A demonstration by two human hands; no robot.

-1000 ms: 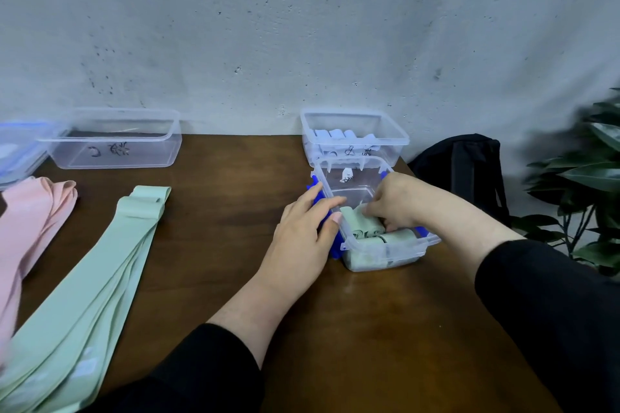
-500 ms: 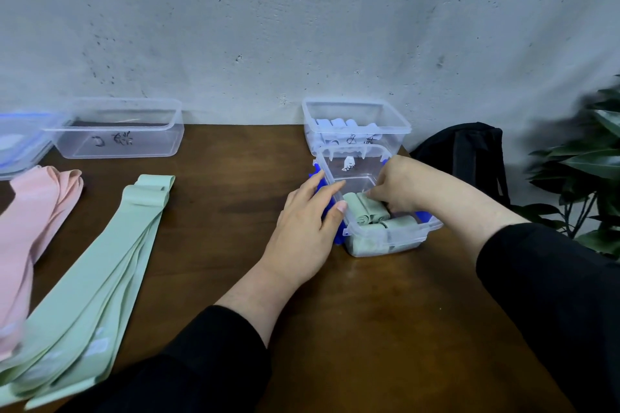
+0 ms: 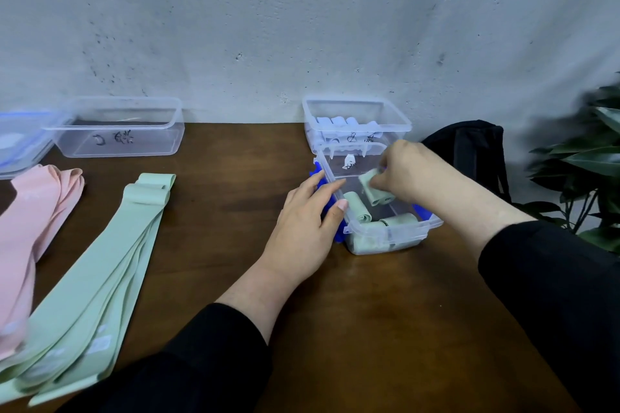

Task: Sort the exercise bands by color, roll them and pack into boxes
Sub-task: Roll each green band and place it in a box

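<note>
While a green roll (image 3: 375, 189) is pinched by the right hand (image 3: 407, 171) inside the clear box (image 3: 391, 238) steadied by flat left-hand (image 3: 303, 221) fingers, flat green bands (image 3: 100, 278) and pink bands (image 3: 30, 228) at left are left unrolled.

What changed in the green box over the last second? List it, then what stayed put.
The right hand has lifted one rolled green band off the packed rolls; its fingers pinch it tilted above the clear box, farther back. The left hand still braces the box's left wall. The rolls on the bottom, the flat green bands and pink bands stayed put.
</note>
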